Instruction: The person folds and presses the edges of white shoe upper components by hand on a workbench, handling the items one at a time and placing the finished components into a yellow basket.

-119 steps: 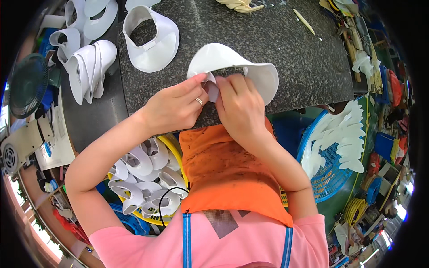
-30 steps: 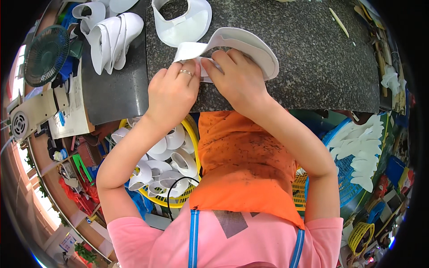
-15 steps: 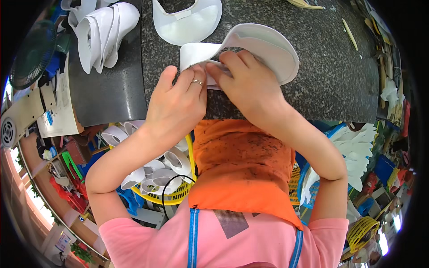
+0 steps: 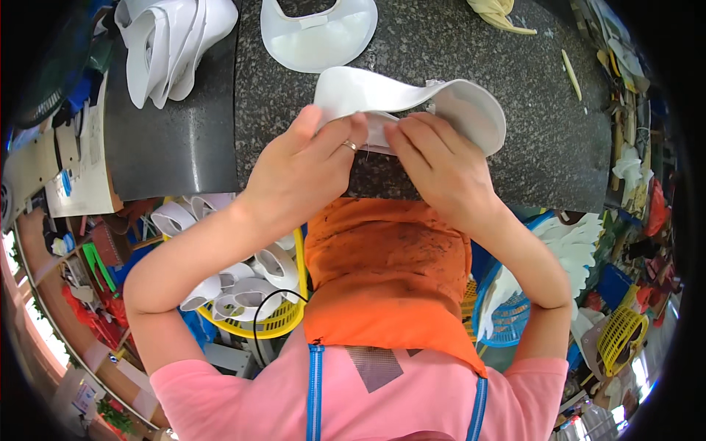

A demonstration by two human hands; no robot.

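Note:
A glossy white shoe upper (image 4: pixel 373 90) with a paler inner side curves over the stone slab at its near edge. At its near left edge, my left hand (image 4: pixel 300 167) pinches the rim between thumb and fingers, a ring on one finger. My right hand (image 4: pixel 448 165) grips the same near rim a little to the right, its fingers bent together. A short strip of the rim shows between the two hands. The fingertips on the inner side are partly hidden. Beyond lies another white upper (image 4: pixel 318 44), spread flat on the slab.
Nested white uppers (image 4: pixel 175 48) stand on the dark board at the left. Below the slab are a yellow basket (image 4: pixel 300 294) of white uppers and a blue basket (image 4: pixel 507 323) of flat white pieces. A pale cloth glove (image 4: pixel 496 13) and a thin strip (image 4: pixel 571 75) lie at the far right.
Both hands have shifted slightly right along the rim, with the upper between them. Its raised right loop has come down lower, and its left part now arches higher. Both hands still grip it.

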